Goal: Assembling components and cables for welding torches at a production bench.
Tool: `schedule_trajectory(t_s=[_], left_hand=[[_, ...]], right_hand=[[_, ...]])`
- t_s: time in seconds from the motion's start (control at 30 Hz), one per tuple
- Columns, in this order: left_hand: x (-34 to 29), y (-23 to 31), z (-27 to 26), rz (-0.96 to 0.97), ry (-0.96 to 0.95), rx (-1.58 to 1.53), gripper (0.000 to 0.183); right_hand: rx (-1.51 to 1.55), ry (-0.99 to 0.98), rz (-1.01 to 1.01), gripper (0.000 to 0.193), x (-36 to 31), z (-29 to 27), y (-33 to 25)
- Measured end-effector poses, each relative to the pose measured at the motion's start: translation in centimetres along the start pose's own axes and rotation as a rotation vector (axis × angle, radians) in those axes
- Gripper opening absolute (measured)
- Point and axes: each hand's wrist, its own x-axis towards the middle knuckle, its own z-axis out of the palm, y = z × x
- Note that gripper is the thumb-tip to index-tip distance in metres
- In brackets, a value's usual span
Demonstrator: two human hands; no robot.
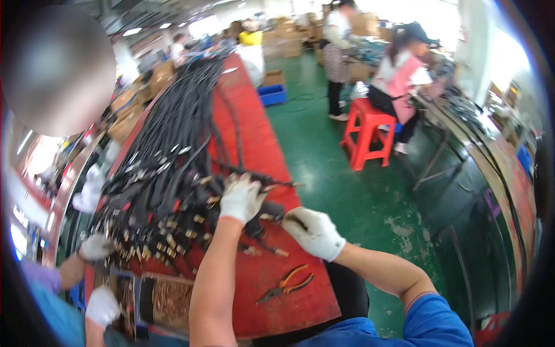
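Observation:
A large bundle of black cables (pixel 179 110) runs lengthwise along the red table (pixel 257 127), with many brass-coloured metal ends gathered toward the near left. My left hand (pixel 241 198), in a white glove, is closed over a black cable at the bundle's right side. To the right of it, my gloved right hand (pixel 314 232) curls its fingers around the end of a thick black cable (pixel 272 209) near the table's right edge. Whether both hands hold the same cable is unclear. Pliers with orange and black handles (pixel 285 284) lie on the red surface below my right hand.
At the left, a co-worker's gloved hands (pixel 97 247) are by the cable ends. A box of copper-coloured pieces (pixel 167 301) sits at the near table edge. Across the green floor (pixel 312 150), a person sits on a red stool (pixel 370 130); a blue bin (pixel 272 95) stands farther back.

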Motion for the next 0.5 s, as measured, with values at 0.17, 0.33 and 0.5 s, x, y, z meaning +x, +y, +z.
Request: schedule_trajectory(t_s=[0.17, 0.33, 0.5], left_hand=[[1.6, 1.7, -0.5, 0.055, -0.013, 0.039, 0.040], [-0.2, 0.9, 0.1, -0.062, -0.026, 0.028, 0.043], [0.4, -0.4, 2.8, -0.014, 0.058, 0.057, 0.040]], right_hand=[[0.054, 0.073, -0.033, 0.014, -2.3, -1.6, -2.5], [0.301, 0.142, -0.088, 0.017, -1.6, -0.7, -5.7], [0.202, 0.016, -0.321, 0.022, -0.4, 2.8, -14.2]])
